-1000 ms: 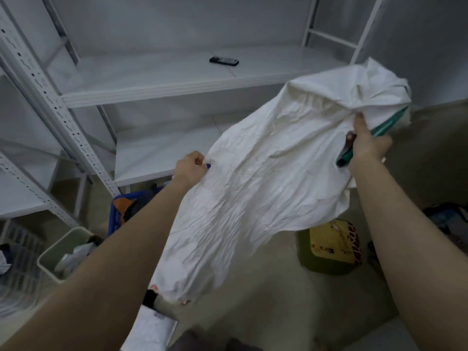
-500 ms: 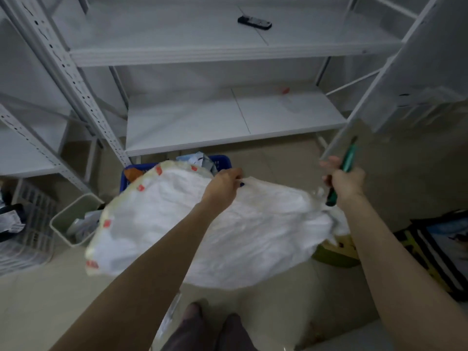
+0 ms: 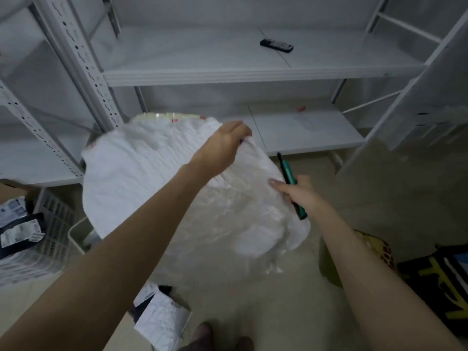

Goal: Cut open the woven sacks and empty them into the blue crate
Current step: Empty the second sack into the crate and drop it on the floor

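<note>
Storeroom: bare metal shelving (image 3: pixel 228 77)

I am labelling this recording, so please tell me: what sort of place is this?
Most likely a storeroom or parcel-sorting room: white metal shelving, a woven sack held up, and wrapped parcels in a white basket at the left.

We see the sack (image 3: pixel 152 178) before the shelf (image 3: pixel 202 59); the cutter (image 3: pixel 285 171) at its three o'clock, a basket (image 3: pixel 54 229) at eight o'clock.
</note>
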`<state>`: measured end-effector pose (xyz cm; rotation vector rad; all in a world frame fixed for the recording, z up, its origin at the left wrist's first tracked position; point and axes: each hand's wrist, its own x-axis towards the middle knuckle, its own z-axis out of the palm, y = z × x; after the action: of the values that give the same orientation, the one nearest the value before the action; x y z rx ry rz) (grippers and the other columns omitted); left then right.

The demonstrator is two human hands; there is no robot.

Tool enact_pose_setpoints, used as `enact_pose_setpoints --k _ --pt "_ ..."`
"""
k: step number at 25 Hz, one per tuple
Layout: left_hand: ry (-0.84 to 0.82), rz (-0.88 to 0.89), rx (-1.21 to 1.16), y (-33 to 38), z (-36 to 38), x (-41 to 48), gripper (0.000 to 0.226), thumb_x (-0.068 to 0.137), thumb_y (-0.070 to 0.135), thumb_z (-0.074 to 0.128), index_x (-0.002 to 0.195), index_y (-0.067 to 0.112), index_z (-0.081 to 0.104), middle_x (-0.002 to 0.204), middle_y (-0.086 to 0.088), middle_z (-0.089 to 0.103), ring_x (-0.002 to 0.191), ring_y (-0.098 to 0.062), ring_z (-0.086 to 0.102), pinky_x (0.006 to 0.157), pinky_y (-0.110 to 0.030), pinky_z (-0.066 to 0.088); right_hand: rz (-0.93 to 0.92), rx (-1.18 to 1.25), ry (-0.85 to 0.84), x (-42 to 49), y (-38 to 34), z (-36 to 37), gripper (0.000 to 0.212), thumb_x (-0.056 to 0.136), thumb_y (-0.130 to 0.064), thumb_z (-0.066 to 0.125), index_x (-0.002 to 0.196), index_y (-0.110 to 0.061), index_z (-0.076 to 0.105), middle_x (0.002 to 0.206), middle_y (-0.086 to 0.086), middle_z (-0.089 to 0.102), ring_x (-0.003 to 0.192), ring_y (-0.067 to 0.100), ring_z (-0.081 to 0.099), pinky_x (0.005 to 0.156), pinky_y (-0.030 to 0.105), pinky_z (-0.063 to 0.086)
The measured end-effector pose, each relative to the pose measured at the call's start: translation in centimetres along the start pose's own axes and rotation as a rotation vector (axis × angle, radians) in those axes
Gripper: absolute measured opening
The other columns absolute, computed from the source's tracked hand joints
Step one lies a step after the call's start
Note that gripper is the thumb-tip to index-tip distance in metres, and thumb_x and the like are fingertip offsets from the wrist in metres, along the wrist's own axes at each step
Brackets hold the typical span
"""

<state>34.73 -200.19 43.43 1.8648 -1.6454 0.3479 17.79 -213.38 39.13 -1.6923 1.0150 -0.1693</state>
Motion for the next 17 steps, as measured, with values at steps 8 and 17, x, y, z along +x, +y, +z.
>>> enact_pose_setpoints --k 8,17 --pt "0.465 -1.031 0.034 -4.8 0.9 -13.5 0.041 0.095 0.008 0.040 0.132 -0.008 0.036 0.147 -0.024 0.026 0.136 -0.035 0.026 0.114 -0.036 0.018 -0.188 0.142 0.479 0.0 -5.2 -1.1 0.029 0.091 -0.039 0.059 0.071 -0.022 0.047 0.061 0.000 0.052 0.041 0.006 0.053 0.053 0.025 0.049" --pt "0.077 -1.747 -1.374 0.2 9.0 -20.8 0.057 0.082 0.056 0.058 0.120 0.015 0.053 0.107 -0.003 0.056 0.098 -0.022 0.054 0.085 -0.037 0.043 -0.173 0.616 0.520 -4.0 -8.9 -3.1 0.033 0.090 -0.029 0.063 0.069 -0.016 0.041 0.047 -0.003 0.038 0.035 0.011 0.035 0.040 0.020 0.036"
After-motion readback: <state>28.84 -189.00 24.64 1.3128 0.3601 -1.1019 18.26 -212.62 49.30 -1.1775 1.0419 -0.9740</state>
